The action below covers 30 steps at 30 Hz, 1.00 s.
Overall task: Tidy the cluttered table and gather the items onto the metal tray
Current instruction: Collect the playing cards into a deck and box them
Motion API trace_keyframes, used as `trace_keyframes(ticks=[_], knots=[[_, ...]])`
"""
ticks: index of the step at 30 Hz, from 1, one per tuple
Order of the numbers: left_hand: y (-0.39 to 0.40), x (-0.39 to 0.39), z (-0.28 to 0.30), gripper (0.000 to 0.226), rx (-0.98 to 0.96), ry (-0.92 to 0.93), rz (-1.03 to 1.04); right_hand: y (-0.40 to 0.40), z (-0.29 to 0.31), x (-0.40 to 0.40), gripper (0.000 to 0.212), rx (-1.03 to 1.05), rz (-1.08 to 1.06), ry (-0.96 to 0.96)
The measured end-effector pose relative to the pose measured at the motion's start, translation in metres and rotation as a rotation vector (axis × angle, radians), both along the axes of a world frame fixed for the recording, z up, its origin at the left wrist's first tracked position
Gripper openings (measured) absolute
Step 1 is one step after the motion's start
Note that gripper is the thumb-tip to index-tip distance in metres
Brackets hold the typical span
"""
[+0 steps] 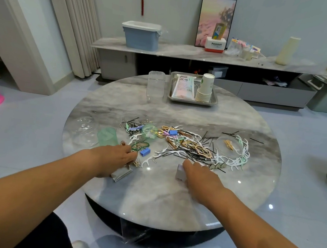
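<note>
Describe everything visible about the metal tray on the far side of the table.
The metal tray is a shallow rectangular pan of shiny, steel-looking metal with a rolled rim and rounded corners. It sits flat on the far edge of the round marble table, well beyond the scattered clutter. Inside lie a long white printed packet and a stack of paper cups on its side. A clear plastic box stands just left of it; whether they touch is unclear. Neither hand is near it.

Left hand, right hand; both palm-down
</note>
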<state>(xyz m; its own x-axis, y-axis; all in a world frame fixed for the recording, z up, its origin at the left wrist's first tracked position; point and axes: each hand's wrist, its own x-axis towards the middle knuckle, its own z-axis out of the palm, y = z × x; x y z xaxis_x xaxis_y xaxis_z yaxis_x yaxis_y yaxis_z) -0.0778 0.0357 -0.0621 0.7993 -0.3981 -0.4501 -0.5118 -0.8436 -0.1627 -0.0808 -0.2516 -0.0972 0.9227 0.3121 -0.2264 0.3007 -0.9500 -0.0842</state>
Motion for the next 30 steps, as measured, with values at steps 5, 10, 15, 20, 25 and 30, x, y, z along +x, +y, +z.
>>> trace_keyframes(ticks=[5,10,15,20,25,30], knots=[[0.007,0.006,-0.005,0.037,-0.147,-0.087,-0.022,0.002,0.001,0.0,0.037,0.027,-0.062,-0.018],[-0.008,0.007,-0.005,0.049,-0.632,-0.153,0.148,0.006,0.02,0.011,0.028,0.534,-0.321,0.068],[-0.031,0.006,-0.002,0.057,-0.816,-0.073,0.172,0.018,0.049,0.014,0.036,1.296,-0.486,0.109],[-0.045,0.007,-0.003,0.067,-0.847,-0.124,0.087,0.028,0.064,0.012,0.03,1.502,-0.379,0.078],[-0.055,0.011,-0.007,0.06,-0.939,-0.135,0.134,0.034,0.062,0.009,0.035,1.361,-0.27,0.113],[-0.055,0.018,-0.009,0.059,-1.02,-0.095,0.229,0.031,0.058,0.009,0.03,1.261,-0.213,0.103]])
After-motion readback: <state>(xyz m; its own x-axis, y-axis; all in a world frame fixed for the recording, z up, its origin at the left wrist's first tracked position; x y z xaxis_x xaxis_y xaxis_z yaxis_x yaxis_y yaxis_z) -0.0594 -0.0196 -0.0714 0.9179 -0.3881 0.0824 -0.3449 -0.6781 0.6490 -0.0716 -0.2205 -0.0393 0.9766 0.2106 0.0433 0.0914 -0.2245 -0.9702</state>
